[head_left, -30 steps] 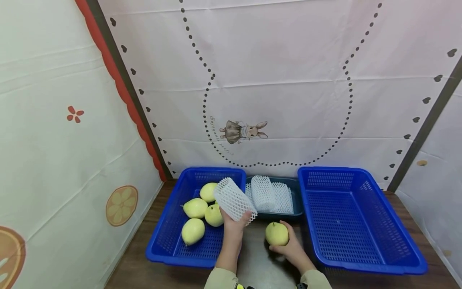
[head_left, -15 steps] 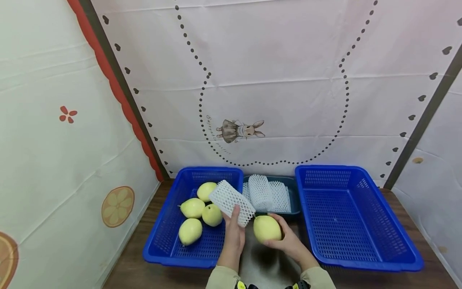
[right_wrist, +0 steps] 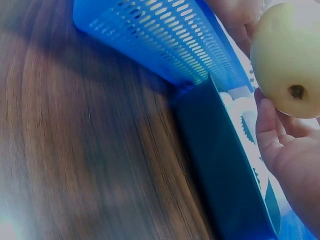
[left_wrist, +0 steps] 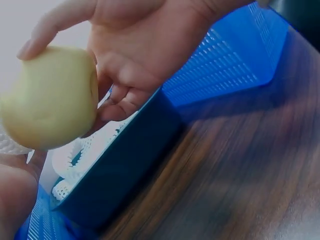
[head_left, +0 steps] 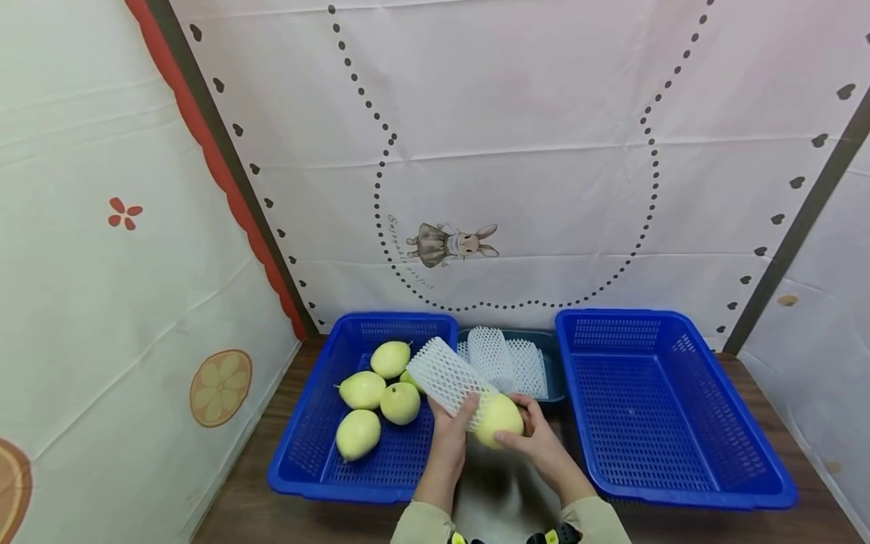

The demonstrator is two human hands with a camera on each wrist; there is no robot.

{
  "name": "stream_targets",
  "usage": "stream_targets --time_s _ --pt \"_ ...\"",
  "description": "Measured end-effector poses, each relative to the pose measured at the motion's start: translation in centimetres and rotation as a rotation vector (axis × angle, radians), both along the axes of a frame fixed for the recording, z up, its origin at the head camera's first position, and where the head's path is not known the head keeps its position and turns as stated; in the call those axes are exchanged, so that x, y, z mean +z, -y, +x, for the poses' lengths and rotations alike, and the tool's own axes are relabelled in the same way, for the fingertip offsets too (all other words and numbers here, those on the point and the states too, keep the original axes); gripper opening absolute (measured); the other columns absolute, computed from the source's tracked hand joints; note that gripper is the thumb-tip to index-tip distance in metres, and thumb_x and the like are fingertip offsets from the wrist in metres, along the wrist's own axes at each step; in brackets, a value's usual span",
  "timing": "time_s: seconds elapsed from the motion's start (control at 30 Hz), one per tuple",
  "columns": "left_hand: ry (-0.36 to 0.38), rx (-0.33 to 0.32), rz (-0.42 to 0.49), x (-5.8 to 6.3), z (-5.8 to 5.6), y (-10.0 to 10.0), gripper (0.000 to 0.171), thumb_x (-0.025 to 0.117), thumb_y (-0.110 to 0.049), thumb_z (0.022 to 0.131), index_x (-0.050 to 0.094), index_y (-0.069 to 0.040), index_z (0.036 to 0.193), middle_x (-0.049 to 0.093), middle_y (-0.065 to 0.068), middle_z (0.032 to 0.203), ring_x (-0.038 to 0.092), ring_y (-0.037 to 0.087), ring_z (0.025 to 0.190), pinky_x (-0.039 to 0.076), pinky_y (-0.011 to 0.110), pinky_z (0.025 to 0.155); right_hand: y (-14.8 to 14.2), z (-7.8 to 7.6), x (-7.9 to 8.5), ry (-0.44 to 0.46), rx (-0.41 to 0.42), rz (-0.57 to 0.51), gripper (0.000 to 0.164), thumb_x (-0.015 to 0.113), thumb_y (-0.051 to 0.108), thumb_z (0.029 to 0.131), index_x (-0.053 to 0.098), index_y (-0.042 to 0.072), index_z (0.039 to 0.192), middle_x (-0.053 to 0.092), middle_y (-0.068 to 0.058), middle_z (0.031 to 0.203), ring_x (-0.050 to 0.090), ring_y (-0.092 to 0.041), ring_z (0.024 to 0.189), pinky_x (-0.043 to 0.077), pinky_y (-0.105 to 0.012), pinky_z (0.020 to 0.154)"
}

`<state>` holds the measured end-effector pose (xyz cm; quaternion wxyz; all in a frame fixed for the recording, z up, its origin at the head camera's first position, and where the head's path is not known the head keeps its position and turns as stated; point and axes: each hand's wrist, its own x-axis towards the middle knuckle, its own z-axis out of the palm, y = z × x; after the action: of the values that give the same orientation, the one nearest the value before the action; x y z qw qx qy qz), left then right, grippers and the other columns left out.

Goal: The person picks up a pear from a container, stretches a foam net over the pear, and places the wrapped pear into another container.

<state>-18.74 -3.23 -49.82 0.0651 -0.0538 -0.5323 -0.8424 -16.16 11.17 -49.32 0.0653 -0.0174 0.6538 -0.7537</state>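
Pear [head_left: 501, 423], its dark hollow [right_wrist: 297, 91] facing the right wrist view, hidden from the head's, is held within the right grip [head_left: 541, 440]; left grip [head_left: 451, 437] clasps foam net [head_left: 450, 373].

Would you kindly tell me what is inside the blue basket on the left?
Five pears show in the blue basket; the foam net sleeve partly covers one and hides whatever lies behind it.

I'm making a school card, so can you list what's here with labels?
Left hand: holds a white foam-mesh sleeve
Right hand: grips a rounded yellow-green pear at that sleeve's end
Left: blue slotted plastic basket with at least five yellow-green pears
Middle: dark teal plastic tray with white foam-mesh sleeves
Right: second blue slotted plastic basket
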Motion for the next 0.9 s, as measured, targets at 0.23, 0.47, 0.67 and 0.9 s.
stream_targets --time_s 0.23,0.47,0.67,0.9 --pt "-0.021 -0.042 -0.174 0.0 0.2 -0.1 0.096 0.072 -0.008 0.078 0.002 -0.009 0.143 0.026 0.018 0.144 0.033 0.027 0.127 0.035 0.021 0.095 -0.1 0.0 0.5 0.032 0.039 -0.194 0.065 0.057 0.004 0.088 0.024 0.005 0.144 0.029 -0.022 0.141 0.048 -0.021 0.108 0.045 -0.036 0.085" --pt "-0.108 -0.131 -0.419 -0.2 0.7 -0.4 0.11 0.083 -0.017 0.068 0.004 -0.013 0.144 0.033 0.01 0.14 0.037 0.022 0.121 0.032 0.024 0.099 0.0 0.2 1.3 0.09 0.115 -0.442 0.055 0.026 0.025 0.101 0.007 0.001 0.146 0.021 -0.018 0.144 0.038 -0.02 0.118 0.036 -0.036 0.093" --pt "-0.143 -0.144 -0.581 -0.7 0.9 -0.8 0.117 0.087 -0.025 0.063 0.004 -0.017 0.145 0.031 0.006 0.142 0.034 0.02 0.126 0.028 0.038 0.103 0.9 0.1 1.9 0.154 -0.026 -0.437 0.055 0.04 0.034 0.099 0.027 -0.002 0.14 0.048 -0.005 0.12 0.048 -0.015 0.107 0.041 -0.027 0.088" --pt "-0.129 -0.08 -0.53 0.2 1.3 -0.6 0.105 0.081 -0.028 0.07 0.009 -0.012 0.145 0.023 0.012 0.146 0.025 0.025 0.131 0.021 0.051 0.104 0.5 0.0 2.5 0.204 0.09 -0.654 0.051 0.031 0.034 0.101 0.018 0.009 0.144 0.04 -0.006 0.133 0.046 -0.017 0.115 0.04 -0.029 0.09"
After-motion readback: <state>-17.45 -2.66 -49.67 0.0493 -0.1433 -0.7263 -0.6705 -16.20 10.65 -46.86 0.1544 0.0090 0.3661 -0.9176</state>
